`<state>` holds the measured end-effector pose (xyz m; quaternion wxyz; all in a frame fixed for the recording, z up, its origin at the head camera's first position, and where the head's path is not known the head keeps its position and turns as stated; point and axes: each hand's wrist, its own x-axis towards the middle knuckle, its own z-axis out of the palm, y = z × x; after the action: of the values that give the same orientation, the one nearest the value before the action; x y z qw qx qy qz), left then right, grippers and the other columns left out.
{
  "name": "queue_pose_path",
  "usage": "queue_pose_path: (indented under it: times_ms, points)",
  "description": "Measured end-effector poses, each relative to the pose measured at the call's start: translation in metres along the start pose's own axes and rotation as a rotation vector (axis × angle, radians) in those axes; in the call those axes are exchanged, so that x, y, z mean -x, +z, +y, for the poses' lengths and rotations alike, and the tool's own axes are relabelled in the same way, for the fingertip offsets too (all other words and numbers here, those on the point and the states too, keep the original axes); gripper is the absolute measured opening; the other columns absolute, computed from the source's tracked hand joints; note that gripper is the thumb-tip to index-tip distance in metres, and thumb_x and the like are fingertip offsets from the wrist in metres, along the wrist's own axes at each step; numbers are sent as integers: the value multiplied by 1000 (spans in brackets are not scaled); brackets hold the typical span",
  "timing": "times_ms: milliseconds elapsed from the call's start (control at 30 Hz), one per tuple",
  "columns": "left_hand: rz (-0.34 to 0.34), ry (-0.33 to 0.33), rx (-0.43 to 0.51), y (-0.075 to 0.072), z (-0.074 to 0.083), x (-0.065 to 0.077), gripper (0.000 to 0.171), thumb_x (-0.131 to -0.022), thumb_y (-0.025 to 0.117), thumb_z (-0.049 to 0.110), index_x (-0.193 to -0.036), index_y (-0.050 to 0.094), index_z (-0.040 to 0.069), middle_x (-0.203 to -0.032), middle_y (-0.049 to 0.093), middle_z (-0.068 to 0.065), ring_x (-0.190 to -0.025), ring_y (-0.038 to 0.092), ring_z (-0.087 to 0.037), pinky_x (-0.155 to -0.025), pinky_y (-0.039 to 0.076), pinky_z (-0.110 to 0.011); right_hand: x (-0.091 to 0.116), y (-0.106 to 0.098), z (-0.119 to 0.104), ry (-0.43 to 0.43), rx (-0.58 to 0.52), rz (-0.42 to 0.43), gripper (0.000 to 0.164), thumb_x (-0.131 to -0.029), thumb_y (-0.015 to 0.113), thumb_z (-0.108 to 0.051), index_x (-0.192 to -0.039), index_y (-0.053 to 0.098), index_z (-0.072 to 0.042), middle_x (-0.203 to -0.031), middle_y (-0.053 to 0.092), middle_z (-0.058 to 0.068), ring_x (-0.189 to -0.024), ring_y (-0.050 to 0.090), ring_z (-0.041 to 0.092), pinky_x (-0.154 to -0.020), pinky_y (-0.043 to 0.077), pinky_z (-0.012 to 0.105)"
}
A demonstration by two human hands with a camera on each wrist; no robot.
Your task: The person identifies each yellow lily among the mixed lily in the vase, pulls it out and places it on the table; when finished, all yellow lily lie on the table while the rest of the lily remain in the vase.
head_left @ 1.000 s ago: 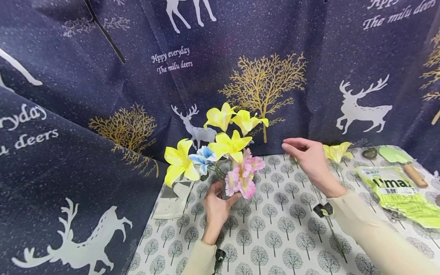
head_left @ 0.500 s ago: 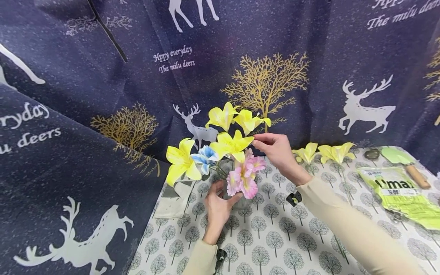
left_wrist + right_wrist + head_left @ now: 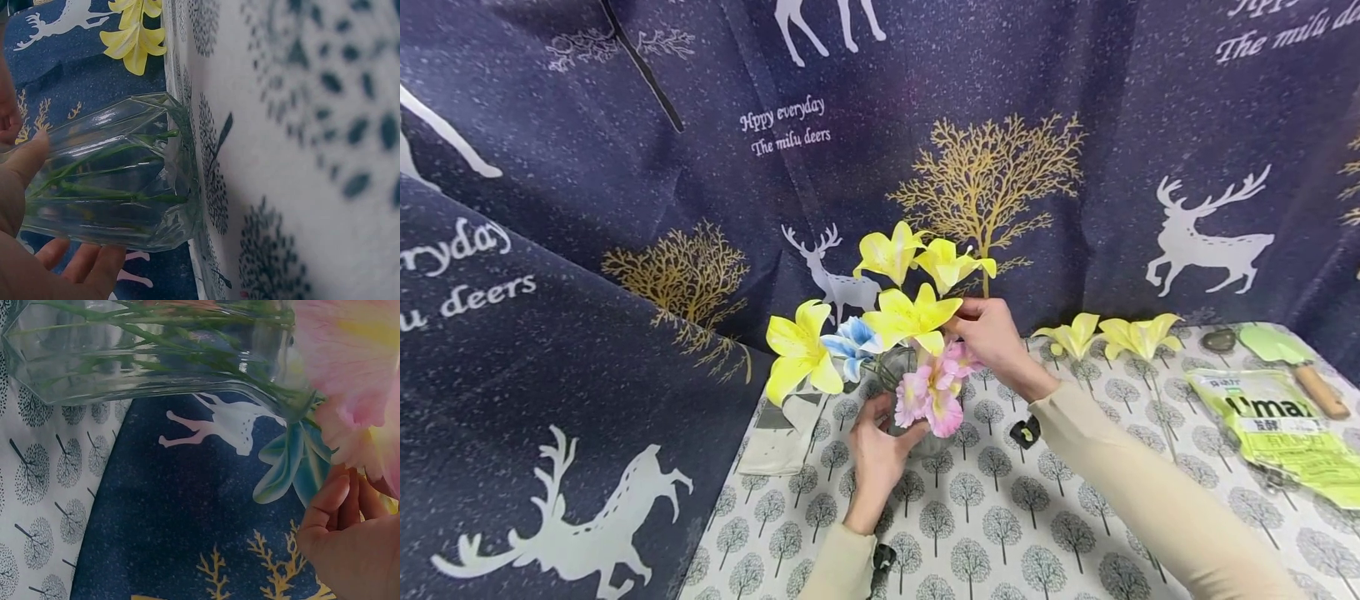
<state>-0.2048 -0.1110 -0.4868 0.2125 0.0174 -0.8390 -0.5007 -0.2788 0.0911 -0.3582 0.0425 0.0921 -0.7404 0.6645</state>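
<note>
My left hand (image 3: 877, 457) grips the side of a clear glass vase (image 3: 119, 181), thumb on one side and fingers on the other. Green stems show through its wall. Out of the vase rise yellow lilies (image 3: 912, 315), a blue-and-white flower (image 3: 853, 343) and a pink flower (image 3: 931, 396). My right hand (image 3: 995, 340) is at the right side of the middle yellow lily, its fingertips partly behind a petal. In the right wrist view, the right thumb and fingers (image 3: 340, 494) are pinched together beside the pink petals; the pinched part is mostly hidden.
Two yellow lilies (image 3: 1138, 335) lie on the tree-print tablecloth (image 3: 1030, 492) at right. Beyond them are a lime-green bag (image 3: 1273, 425), a green trowel with wooden handle (image 3: 1318, 392) and a dark oval object (image 3: 1217, 340). A folded cloth (image 3: 778, 442) lies left of the vase.
My right hand has come leftward from beside the loose lilies to the middle yellow lily in the vase, then slightly lower. The left hand stays on the vase.
</note>
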Motion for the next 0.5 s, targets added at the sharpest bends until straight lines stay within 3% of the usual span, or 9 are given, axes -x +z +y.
queue_pose_path:
  times_ms: [133,333,400,500]
  points:
    - [-11,-6,25,0,0,0,75,-56,96,42,-120,65,17,-120,74,-4,-103,74,-24,-92,62,-40,1,1,0,39,-25,-20,20,-96,68,-23,-111,74,-11,-66,66,0,-39,41,8,-34,32,25]
    - [-14,-11,30,1,1,0,74,-57,97,38,-121,65,16,-120,73,-4,-103,74,-24,-92,62,-39,3,0,-2,25,-33,6,19,-95,67,-19,-110,74,-10,-69,69,0,-41,47,8,-34,35,24]
    - [-17,-12,39,1,1,0,74,-58,97,37,-121,65,15,-121,73,-5,-104,74,-25,-92,62,-39,3,-1,-2,-12,-28,23,19,-95,67,-17,-111,75,-9,-77,74,0,-51,56,7,-42,43,22]
    - [-20,-15,60,1,1,0,73,-59,97,34,-121,65,14,-121,73,-7,-104,74,-28,-93,62,-39,1,-2,-2,-61,-3,67,21,-94,67,-14,-112,76,-8,-91,78,-1,-73,67,7,-64,55,20]
